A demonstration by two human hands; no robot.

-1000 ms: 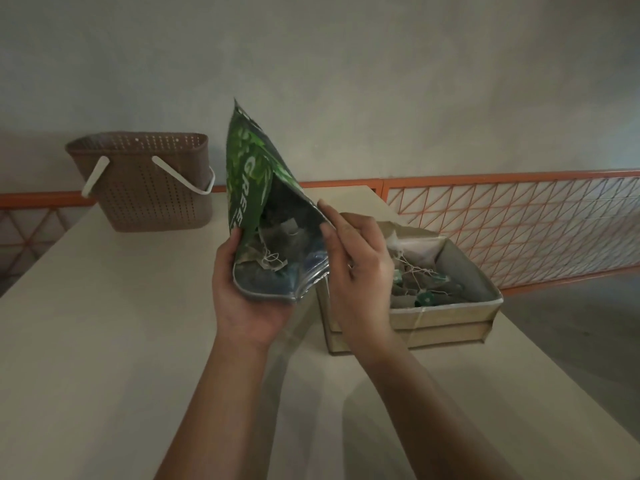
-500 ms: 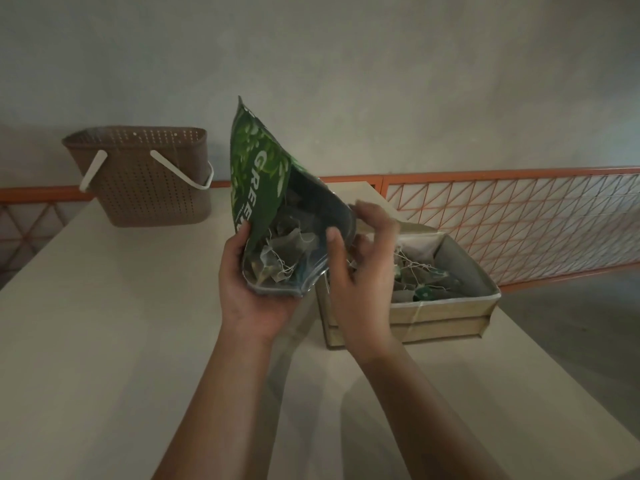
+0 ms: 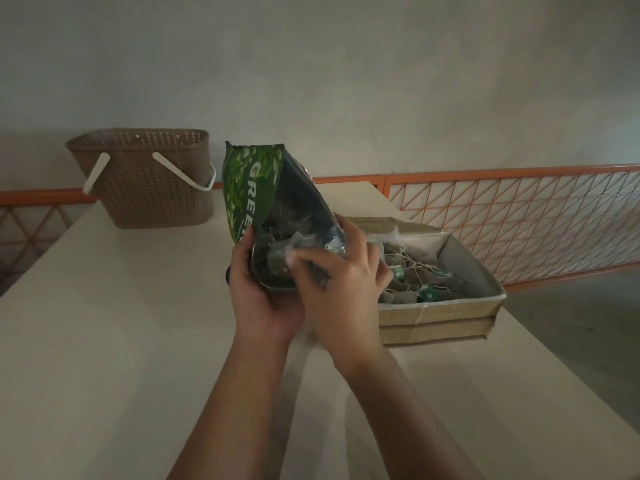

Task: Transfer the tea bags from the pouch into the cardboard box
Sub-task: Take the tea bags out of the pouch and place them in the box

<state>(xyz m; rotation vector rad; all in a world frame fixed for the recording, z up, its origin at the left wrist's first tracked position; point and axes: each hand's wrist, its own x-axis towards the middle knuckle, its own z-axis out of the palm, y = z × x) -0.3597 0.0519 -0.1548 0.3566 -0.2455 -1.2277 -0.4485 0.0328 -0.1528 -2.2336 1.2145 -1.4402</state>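
Note:
A green pouch (image 3: pixel 247 188) with white lettering is held up above the table, its open mouth turned toward me. My left hand (image 3: pixel 258 296) grips the pouch from below at its mouth. Grey tea bags (image 3: pixel 277 247) with strings show inside the opening. My right hand (image 3: pixel 341 285) is at the mouth with its blurred fingers reaching in among the tea bags; whether they pinch one I cannot tell. Just right of the hands sits the open cardboard box (image 3: pixel 446 315), with several tea bags (image 3: pixel 415 271) and green tags lying in it.
A brown perforated plastic basket (image 3: pixel 145 178) with white handles stands at the table's back left. The beige table (image 3: pixel 114 341) narrows toward the back. An orange metal railing (image 3: pixel 519 216) runs behind and to the right; beyond the table's right edge is floor.
The pouch has tilted so its top leans back and its mouth faces me more. My right hand moved from the pouch's right edge into the opening among the tea bags.

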